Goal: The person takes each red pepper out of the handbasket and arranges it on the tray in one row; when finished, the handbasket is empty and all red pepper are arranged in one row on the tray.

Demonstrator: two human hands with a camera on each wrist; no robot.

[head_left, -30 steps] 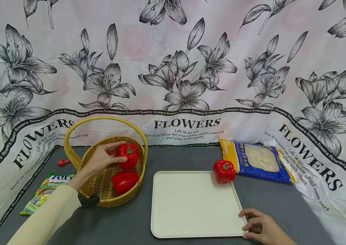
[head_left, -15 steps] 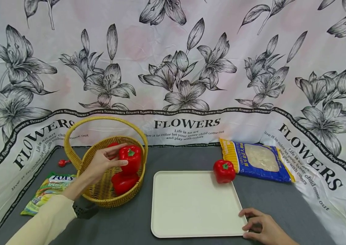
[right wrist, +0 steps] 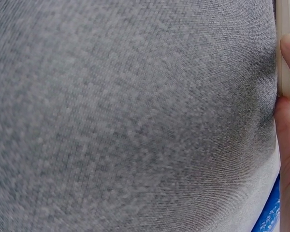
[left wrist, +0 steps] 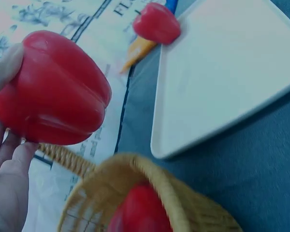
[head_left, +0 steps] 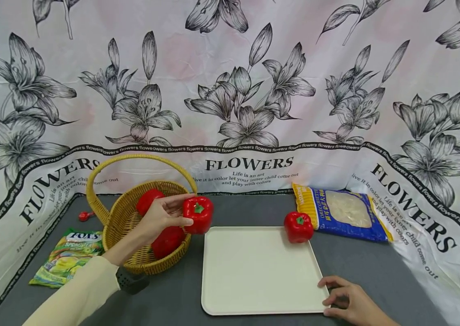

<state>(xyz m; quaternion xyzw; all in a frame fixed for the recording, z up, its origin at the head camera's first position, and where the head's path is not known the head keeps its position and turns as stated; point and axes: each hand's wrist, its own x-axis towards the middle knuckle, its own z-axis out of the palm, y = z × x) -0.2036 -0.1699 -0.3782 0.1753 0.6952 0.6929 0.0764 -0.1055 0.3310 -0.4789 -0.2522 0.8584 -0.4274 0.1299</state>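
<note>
My left hand (head_left: pixel 164 220) pinches a red bell pepper (head_left: pixel 198 214) with a green stem, held just past the right rim of the wicker basket (head_left: pixel 191 235). In the left wrist view the same pepper (left wrist: pixel 53 89) fills the upper left, thumb on top and fingers below. Two more red peppers lie in the basket, one at the back (head_left: pixel 148 200) and one nearer the front (head_left: pixel 168 242). My right hand (head_left: pixel 348 301) touches the lower right corner of the white tray (head_left: pixel 260 271). Another red pepper (head_left: pixel 298 227) sits at the tray's upper right corner.
A blue and yellow pasta bag (head_left: pixel 346 213) lies behind the tray on the right. Left of the basket are a green candy bag (head_left: pixel 69 258) and a small red object (head_left: pixel 85 216). The basket's tall handle (head_left: pixel 142 156) arches up. A flowered cloth hangs behind.
My left hand has lifted the pepper out of the basket and carried it right, over the rim towards the tray. The right hand stays at the tray corner.
</note>
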